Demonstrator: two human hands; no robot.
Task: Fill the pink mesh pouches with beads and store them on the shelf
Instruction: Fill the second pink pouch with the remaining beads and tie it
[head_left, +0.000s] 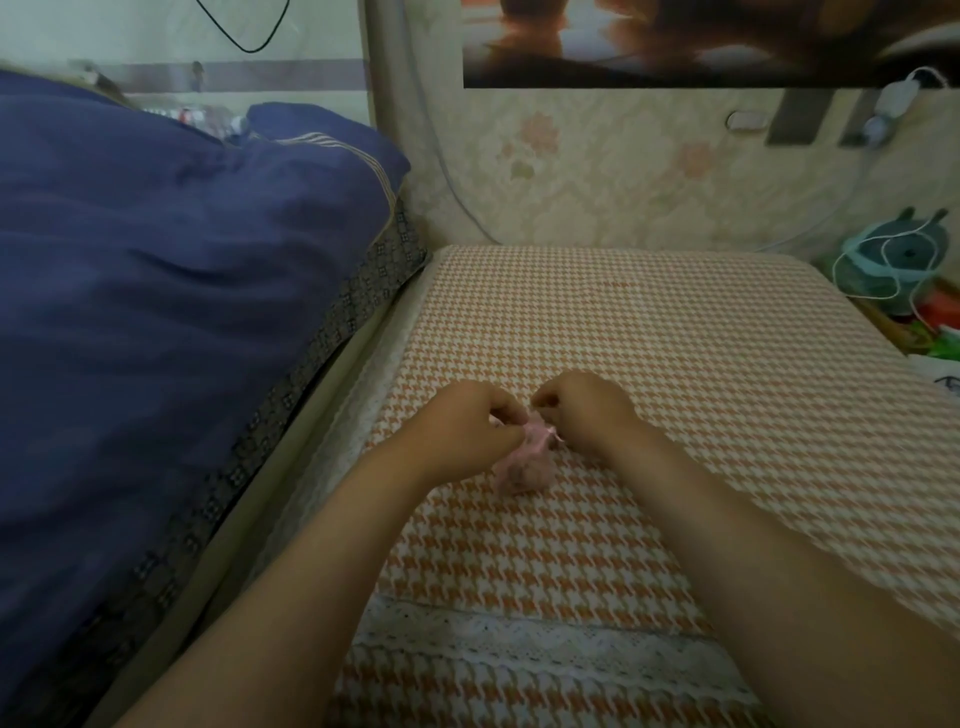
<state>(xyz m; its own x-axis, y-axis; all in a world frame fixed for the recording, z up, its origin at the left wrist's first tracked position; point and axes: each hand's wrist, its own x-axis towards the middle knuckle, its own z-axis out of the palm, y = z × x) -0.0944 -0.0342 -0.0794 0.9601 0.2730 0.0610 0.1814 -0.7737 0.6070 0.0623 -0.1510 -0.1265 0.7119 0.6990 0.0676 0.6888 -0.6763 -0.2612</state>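
Note:
A small pink mesh pouch lies on the orange-and-white houndstooth cloth, its lower part bulging with dark contents. My left hand pinches the pouch's gathered top from the left. My right hand pinches its pink drawstring from the right. The two hands are close together above the pouch, fingers curled. The pouch's opening is hidden between the fingers. No loose beads or shelf are in view.
A blue quilt is heaped on the left, along the cloth's edge. A wallpapered wall stands behind. At the right edge sit a teal round object with white cable and colourful items. White lace trim crosses the near cloth.

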